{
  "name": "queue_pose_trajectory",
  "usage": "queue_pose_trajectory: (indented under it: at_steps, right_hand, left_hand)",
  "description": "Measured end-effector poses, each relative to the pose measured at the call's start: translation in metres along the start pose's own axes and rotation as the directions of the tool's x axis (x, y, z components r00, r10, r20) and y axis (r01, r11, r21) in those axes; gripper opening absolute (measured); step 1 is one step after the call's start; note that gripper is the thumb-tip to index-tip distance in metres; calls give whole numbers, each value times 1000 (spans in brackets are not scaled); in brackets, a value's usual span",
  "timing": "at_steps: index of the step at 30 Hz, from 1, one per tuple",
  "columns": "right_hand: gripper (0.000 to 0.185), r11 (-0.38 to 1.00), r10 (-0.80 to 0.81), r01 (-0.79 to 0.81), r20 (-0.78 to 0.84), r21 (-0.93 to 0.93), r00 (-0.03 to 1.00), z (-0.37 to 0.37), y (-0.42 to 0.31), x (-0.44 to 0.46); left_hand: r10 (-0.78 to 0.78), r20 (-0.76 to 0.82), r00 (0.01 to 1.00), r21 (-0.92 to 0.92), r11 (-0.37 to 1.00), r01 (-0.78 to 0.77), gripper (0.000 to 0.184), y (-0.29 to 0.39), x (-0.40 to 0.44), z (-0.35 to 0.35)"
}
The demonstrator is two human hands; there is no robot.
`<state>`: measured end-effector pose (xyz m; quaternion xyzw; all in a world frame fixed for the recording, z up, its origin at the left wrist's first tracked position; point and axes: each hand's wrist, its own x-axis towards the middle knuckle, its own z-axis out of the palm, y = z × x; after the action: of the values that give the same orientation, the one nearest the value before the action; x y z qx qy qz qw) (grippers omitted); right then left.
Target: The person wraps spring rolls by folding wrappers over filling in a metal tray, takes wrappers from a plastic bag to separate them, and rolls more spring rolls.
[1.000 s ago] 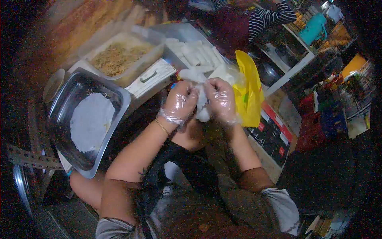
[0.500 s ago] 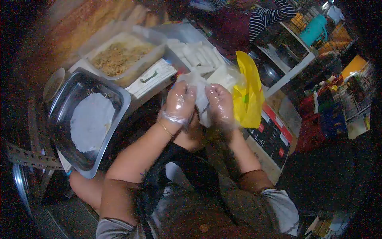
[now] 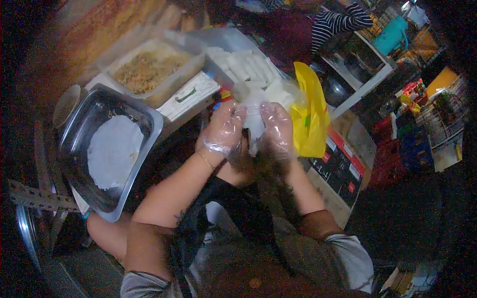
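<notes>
Between my two hands hangs a thin white spring roll wrapper, bunched and partly hidden by my fingers. My left hand, in a clear plastic glove, pinches its left side. The gloved right hand grips the right side, its fingers curled. Just beyond lie several white rolls in a tray. To the left, a round white wrapper sheet lies flat in a metal tray. Behind that, a clear plastic container holds shredded brownish filling.
A yellow plastic bag stands close to my right hand. A white box supports the filling container. Past the bag is a black and red carton. A person in a striped sleeve is at the far side, near a shelf.
My hands have shifted slightly, and the wrapper between them now hangs narrower and lower. The trays, filling and bag stay where they were.
</notes>
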<state>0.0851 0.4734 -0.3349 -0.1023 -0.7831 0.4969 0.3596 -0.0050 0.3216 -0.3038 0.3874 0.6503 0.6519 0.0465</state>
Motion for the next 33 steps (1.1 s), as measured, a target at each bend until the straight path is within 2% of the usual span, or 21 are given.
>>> queue_pose_trajectory:
  at_steps: [3,4,6,8,10,11,14,19,23,25,26,28,29,31,32,33]
  right_hand:
    - [35,991,65,-55,-81,119,995,4,8,-4]
    - [34,992,24,-14,-82,125,996,9,8,-4]
    - [24,965,88,-64,-84,255,993,15,-7,-9]
    - [11,842,288,-230,-47,488,956,27,-100,-15]
    - [12,972,49,-24,-98,235,994,30,-77,-16]
    - [13,991,-77,86,-99,99,992,30,-65,-17]
    - [13,989,19,9,-190,146,982,34,-55,-20]
    - [10,997,-43,54,-205,50,978,34,-59,-28]
    - [11,987,-140,118,-212,-109,967,36,-59,-31]
    - [13,929,-263,194,-195,-316,945,34,-57,-30]
    - [14,875,-335,235,-180,-423,925,33,-55,-29]
    - [15,548,-530,348,6,-761,848,22,-51,-23]
    - [16,382,-602,404,107,-831,791,14,-47,-18]
    - [24,282,-698,563,237,-777,676,4,-42,-8]
    - [27,267,-784,650,232,-712,576,6,-58,-4]
    - [26,437,-736,642,159,-630,658,14,-85,-2]
  left_hand:
    - [-144,52,988,-120,982,149,22,-8,3,-2]
    - [-179,76,981,-152,970,189,22,-12,4,-3]
    - [-130,70,989,-116,984,138,21,8,0,-8]
    - [-70,28,997,-36,997,71,20,12,-2,-7]
    - [7,-46,999,95,996,-3,18,-8,-2,2]
    - [-28,-51,998,105,994,34,17,-11,-3,4]
    - [-113,-85,990,115,986,122,14,0,-1,6]
    - [-138,-131,982,27,989,143,9,-7,-2,10]
    - [-138,-122,983,-248,963,104,12,-16,-2,16]
    - [-169,-87,982,-322,937,133,15,-20,-2,14]
    - [-128,-40,991,-299,948,110,16,-24,-1,18]
    - [-69,6,998,-217,974,68,20,-47,4,19]
    - [121,39,992,-20,993,-121,23,-79,8,17]
    - [165,80,983,83,982,-172,30,-50,5,2]
    - [77,71,995,57,995,-81,32,-1,5,-17]
    - [-13,62,998,29,1000,11,35,48,4,-36]
